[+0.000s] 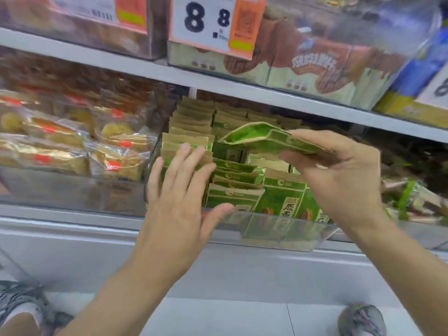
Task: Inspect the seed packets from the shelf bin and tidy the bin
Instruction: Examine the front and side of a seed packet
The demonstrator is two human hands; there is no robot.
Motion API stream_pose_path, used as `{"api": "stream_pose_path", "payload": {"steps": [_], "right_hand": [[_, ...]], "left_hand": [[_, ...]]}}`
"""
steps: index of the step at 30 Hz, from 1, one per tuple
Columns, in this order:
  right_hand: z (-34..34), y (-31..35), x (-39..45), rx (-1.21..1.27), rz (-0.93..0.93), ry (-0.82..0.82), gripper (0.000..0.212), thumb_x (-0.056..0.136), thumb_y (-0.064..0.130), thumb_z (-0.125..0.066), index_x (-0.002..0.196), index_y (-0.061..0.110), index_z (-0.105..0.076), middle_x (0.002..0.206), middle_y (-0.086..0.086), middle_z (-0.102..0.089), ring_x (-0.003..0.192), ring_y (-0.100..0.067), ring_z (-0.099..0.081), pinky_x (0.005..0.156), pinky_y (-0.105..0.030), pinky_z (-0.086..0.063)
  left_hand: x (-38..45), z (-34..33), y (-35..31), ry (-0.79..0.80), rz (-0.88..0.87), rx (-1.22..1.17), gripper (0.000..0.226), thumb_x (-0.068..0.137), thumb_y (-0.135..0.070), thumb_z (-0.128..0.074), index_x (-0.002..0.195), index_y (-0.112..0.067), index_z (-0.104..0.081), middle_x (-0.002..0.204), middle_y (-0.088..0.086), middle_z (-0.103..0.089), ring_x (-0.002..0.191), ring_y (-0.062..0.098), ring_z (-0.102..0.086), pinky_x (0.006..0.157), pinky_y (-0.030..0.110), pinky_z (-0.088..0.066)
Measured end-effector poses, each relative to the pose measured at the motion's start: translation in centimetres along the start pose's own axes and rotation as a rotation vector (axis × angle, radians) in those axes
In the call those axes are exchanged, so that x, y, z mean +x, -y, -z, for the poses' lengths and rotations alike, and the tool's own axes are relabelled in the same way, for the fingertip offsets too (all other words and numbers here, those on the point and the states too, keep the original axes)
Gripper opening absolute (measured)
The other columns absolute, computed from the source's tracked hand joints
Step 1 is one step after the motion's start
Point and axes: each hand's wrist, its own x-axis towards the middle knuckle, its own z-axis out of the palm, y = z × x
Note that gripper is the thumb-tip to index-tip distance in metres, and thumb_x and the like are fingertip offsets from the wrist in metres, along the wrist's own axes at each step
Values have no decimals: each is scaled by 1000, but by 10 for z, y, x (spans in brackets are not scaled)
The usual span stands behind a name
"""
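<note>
1. Seed packet: green/tan, held flat above the bin, tilted w/ its underside facing the camera, prob. so it can be checked.
2. Right hand: grip closed on that packet, thumb under, fingers over its right end.
3. Left hand: grip open, fingers straight, pressing the left row of packets back, likely to keep it upright & tidy.
4. Clear bin: on the middle shelf, front rows of packets lean unevenly; still needs straightening.
5. Nearby: wrapped snack bags in the bin to the left, price tag on the shelf above.
</note>
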Motion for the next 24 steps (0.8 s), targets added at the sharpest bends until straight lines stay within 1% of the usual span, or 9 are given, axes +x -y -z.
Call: {"api": "stream_pose_path", "payload": {"steps": [1, 4, 6, 10, 15, 18, 20, 22, 24], "right_hand": [[-17, 14, 9, -6, 4, 17, 32, 81, 11, -84, 107, 28, -75, 100, 18, -74, 90, 0, -72, 87, -21, -57], [-28, 14, 22, -76, -131, 226, 25, 85, 27, -81, 109, 32, -77, 100, 19, -75, 93, 2, -70, 89, -25, -57], [-28, 18, 26, -79, -78, 229, 22, 86, 29, -80, 108, 31, -77, 100, 18, -75, 94, 1, -69, 88, -23, -57], [-42, 22, 31, -29, -50, 205, 20, 87, 15, -79, 100, 30, -76, 93, 18, -75, 86, -1, -72, 81, -20, -58], [-44, 16, 36, 1, -85, 119, 17, 91, 9, -74, 96, 25, -76, 87, 11, -77, 81, -8, -75, 80, -31, -62], [-43, 11, 38, -155, -141, 261, 6, 92, 22, -75, 96, 25, -74, 86, 14, -74, 81, -2, -71, 81, -31, -61], [-42, 11, 38, -236, -159, 365, 14, 92, 31, -75, 104, 27, -71, 93, 17, -73, 88, 2, -68, 86, -29, -59], [-42, 12, 39, -182, -123, 372, 25, 91, 34, -75, 114, 27, -70, 102, 18, -72, 96, 0, -68, 92, -31, -57], [-44, 13, 40, -152, -51, 356, 23, 91, 31, -76, 113, 26, -72, 104, 16, -73, 97, -3, -69, 91, -33, -57]], "left_hand": [[0, -1, 1, -12, -5, -8, 64, 97, -59, -38, 135, -10, -57, 156, 7, -41, 152, 24, -24, 123, 54, -13], [-1, -1, 2, -42, -3, -30, 62, 98, -58, -38, 132, -11, -59, 156, 7, -42, 152, 23, -24, 123, 52, -12], [-1, 1, 2, -48, -12, -48, 57, 98, -56, -40, 128, -12, -62, 155, 7, -44, 152, 22, -24, 124, 50, -11], [-2, 3, 3, -59, -14, -83, 51, 99, -53, -41, 124, -15, -64, 154, 4, -45, 152, 20, -24, 124, 49, -10], [-2, 3, 4, -69, -6, -123, 50, 100, -53, -39, 122, -16, -65, 154, 2, -45, 152, 18, -24, 123, 48, -11], [-3, 3, 3, -77, -3, -131, 49, 100, -53, -39, 120, -16, -65, 154, 3, -45, 152, 18, -24, 122, 49, -11], [-3, 2, 3, -78, -6, -130, 48, 100, -52, -40, 120, -16, -65, 154, 3, -45, 152, 18, -25, 122, 49, -12], [-3, 2, 4, -77, -9, -141, 47, 100, -51, -41, 119, -16, -65, 154, 3, -45, 152, 18, -24, 122, 49, -12], [-3, 1, 4, -79, -9, -157, 45, 100, -50, -42, 118, -17, -65, 153, 3, -46, 152, 18, -24, 123, 48, -12]]}}
